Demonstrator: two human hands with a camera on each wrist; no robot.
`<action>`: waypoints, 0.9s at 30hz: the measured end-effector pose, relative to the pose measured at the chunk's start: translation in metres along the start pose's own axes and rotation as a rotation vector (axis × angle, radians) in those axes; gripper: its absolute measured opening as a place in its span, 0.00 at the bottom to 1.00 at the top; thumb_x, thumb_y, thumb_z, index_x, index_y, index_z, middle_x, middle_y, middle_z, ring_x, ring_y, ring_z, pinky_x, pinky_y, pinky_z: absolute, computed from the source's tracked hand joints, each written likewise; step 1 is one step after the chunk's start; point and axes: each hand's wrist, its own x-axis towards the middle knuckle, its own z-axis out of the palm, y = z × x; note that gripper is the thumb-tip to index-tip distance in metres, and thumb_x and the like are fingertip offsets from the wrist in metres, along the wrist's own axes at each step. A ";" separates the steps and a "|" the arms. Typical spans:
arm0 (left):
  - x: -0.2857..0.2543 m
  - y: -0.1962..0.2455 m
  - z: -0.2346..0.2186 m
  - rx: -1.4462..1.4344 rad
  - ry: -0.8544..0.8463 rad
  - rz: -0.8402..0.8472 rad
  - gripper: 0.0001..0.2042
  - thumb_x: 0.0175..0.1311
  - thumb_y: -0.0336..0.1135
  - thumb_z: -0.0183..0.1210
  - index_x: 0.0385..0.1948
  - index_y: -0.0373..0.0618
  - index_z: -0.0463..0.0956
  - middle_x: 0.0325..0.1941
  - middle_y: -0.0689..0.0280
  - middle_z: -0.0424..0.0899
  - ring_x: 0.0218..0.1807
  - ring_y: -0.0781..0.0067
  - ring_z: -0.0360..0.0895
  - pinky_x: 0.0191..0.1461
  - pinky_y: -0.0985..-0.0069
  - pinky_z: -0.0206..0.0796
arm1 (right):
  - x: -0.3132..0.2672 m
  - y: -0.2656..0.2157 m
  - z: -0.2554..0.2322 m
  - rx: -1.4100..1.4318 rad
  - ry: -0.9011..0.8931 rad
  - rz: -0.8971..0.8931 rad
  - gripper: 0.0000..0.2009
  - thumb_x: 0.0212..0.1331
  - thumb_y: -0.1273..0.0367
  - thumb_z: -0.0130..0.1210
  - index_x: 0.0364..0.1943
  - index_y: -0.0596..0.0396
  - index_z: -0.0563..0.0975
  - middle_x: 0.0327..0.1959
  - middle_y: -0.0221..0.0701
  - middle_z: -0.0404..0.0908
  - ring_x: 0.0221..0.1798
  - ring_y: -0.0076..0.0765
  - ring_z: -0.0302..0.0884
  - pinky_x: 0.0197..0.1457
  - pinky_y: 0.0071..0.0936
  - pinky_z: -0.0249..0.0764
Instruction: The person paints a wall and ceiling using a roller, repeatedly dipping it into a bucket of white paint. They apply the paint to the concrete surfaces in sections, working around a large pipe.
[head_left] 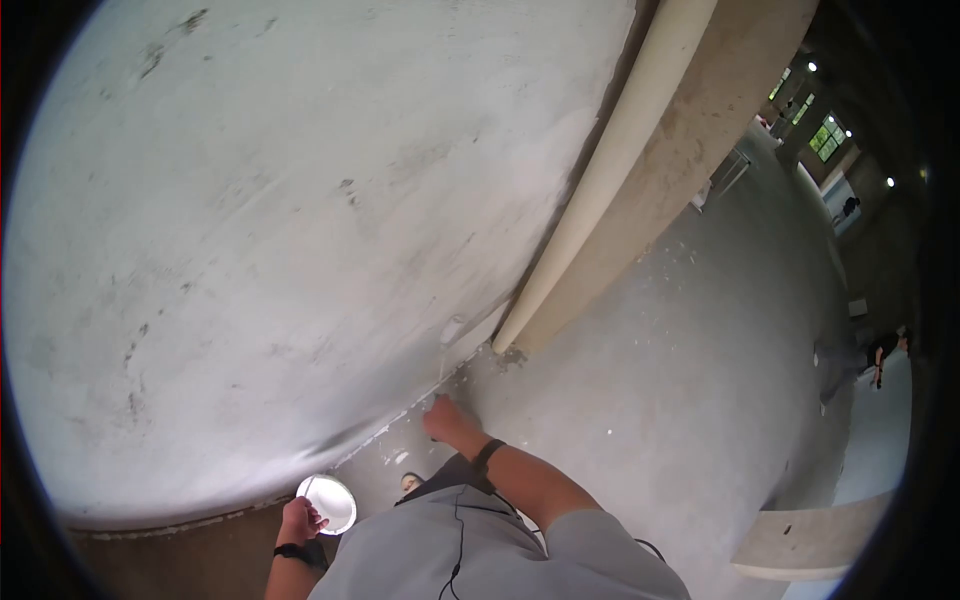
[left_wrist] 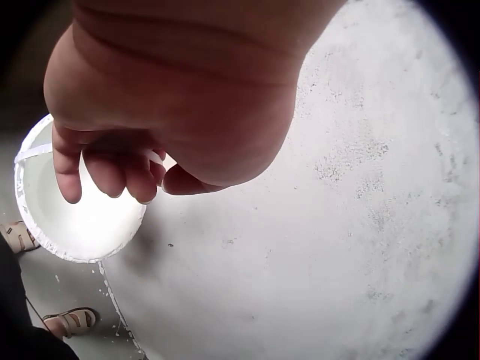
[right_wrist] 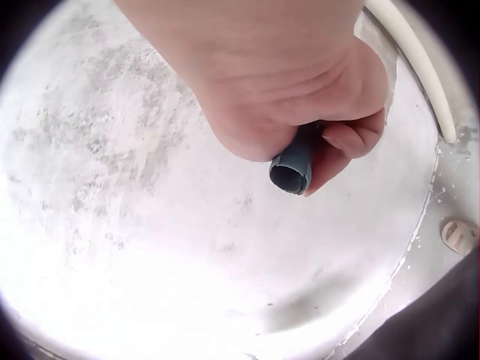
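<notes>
My left hand (head_left: 302,518) curls its fingers round the thin white handle (left_wrist: 37,152) of a round bucket (head_left: 328,503). White paint (left_wrist: 94,217) shows inside the bucket, and white smears coat its rim. Low beside the pale wall (head_left: 300,220), my right hand (head_left: 447,418) grips a paint roller by its dark, hollow-ended handle (right_wrist: 291,171). In the head view a thin rod leads up from that hand to the whitish roller head (head_left: 453,328), which overlaps the wall's lower part. The right wrist view hides the roller head behind the hand.
A cream pipe (head_left: 610,170) runs down the corner beside a brown column (head_left: 680,150). White spots dot the grey floor (head_left: 640,400) along the wall's foot. My sandalled foot (left_wrist: 75,321) stands close to the bucket. Another person (head_left: 882,355) is far off at the right.
</notes>
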 end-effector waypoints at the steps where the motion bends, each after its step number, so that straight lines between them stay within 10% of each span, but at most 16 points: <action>1: 0.005 -0.004 -0.010 0.097 -0.022 -0.006 0.02 0.52 0.29 0.47 0.25 0.44 0.66 0.21 0.64 0.65 0.23 0.67 0.65 0.40 0.53 0.68 | -0.015 -0.014 -0.018 0.469 0.072 0.348 0.11 0.51 0.66 0.53 0.34 0.59 0.79 0.35 0.48 0.82 0.41 0.53 0.80 0.48 0.48 0.71; 2: 0.011 -0.008 -0.020 0.094 -0.027 -0.014 0.02 0.52 0.29 0.47 0.25 0.44 0.66 0.21 0.64 0.65 0.23 0.67 0.65 0.40 0.53 0.68 | -0.030 -0.025 -0.026 0.933 0.139 0.699 0.14 0.52 0.66 0.52 0.37 0.64 0.77 0.37 0.54 0.81 0.42 0.58 0.79 0.51 0.49 0.71; 8: 0.002 -0.029 -0.035 0.155 -0.034 -0.032 0.02 0.52 0.30 0.48 0.26 0.45 0.68 0.22 0.61 0.70 0.30 0.62 0.72 0.46 0.49 0.65 | -0.069 -0.047 -0.017 0.848 0.168 0.611 0.21 0.54 0.62 0.52 0.46 0.66 0.71 0.45 0.57 0.77 0.50 0.62 0.75 0.54 0.47 0.71; 9: 0.028 -0.040 -0.058 0.430 -0.330 0.224 0.03 0.53 0.33 0.48 0.27 0.49 0.69 0.23 0.64 0.72 0.31 0.64 0.73 0.51 0.44 0.59 | -0.074 -0.050 -0.022 0.847 0.167 0.599 0.21 0.54 0.62 0.52 0.46 0.66 0.71 0.45 0.57 0.77 0.50 0.62 0.75 0.54 0.47 0.71; 13: 0.001 -0.029 -0.046 0.360 -0.083 0.021 0.05 0.56 0.36 0.49 0.31 0.53 0.73 0.23 0.67 0.76 0.34 0.65 0.76 0.54 0.41 0.52 | -0.101 -0.052 -0.033 0.833 0.178 0.613 0.21 0.53 0.63 0.54 0.47 0.64 0.70 0.44 0.55 0.78 0.49 0.61 0.76 0.53 0.47 0.71; 19: -0.012 -0.028 -0.024 0.207 -0.123 0.210 0.07 0.57 0.32 0.50 0.32 0.37 0.72 0.19 0.61 0.73 0.21 0.67 0.71 0.24 0.74 0.63 | -0.141 -0.035 -0.007 0.813 0.224 0.684 0.20 0.54 0.62 0.55 0.49 0.59 0.70 0.42 0.52 0.80 0.48 0.60 0.77 0.51 0.47 0.73; 27: -0.044 -0.008 0.037 0.219 -0.275 0.458 0.16 0.64 0.39 0.46 0.43 0.35 0.74 0.27 0.60 0.78 0.24 0.73 0.68 0.30 0.76 0.63 | -0.175 -0.033 -0.007 0.726 0.107 0.456 0.17 0.54 0.59 0.60 0.42 0.56 0.74 0.35 0.44 0.82 0.42 0.52 0.81 0.44 0.41 0.75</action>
